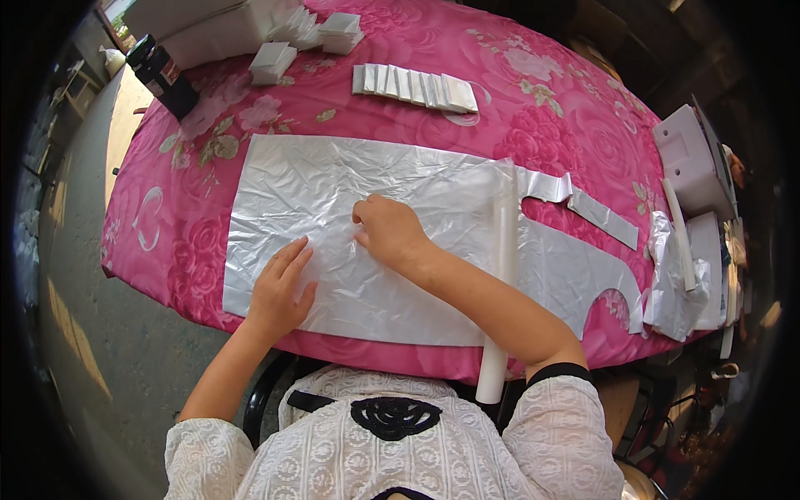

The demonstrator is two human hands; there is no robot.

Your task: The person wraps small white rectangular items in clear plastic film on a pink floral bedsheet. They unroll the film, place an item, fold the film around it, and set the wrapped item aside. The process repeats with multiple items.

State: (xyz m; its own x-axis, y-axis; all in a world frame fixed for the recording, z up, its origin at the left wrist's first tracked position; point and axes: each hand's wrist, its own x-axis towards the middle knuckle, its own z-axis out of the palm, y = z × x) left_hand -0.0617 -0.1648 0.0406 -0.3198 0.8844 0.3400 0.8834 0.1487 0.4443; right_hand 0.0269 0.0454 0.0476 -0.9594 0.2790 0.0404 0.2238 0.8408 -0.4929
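A large silvery-white plastic carrier bag (333, 171) lies flat and wrinkled on the table in front of me, its handle loops towards the right. My left hand (280, 293) rests open on its near left part, fingers stretched out. Over the bag's middle, my right hand (390, 227) is closed, thumb and fingertips drawn together. What those fingers hold, if anything, is too small to make out. Across the bag, right of my hands, lies a long white tube (506, 225); my right forearm passes over it, and its near end sticks out past the table edge.
The table has a pink floral cloth (196, 262). Beyond the bag lies a row of folded silvery packets (414, 87). Small stacks of white packets (272, 63), a white box (208, 33) and a dark bottle (162, 77) stand far left. White containers (690, 158) and crumpled plastic (677, 287) sit right.
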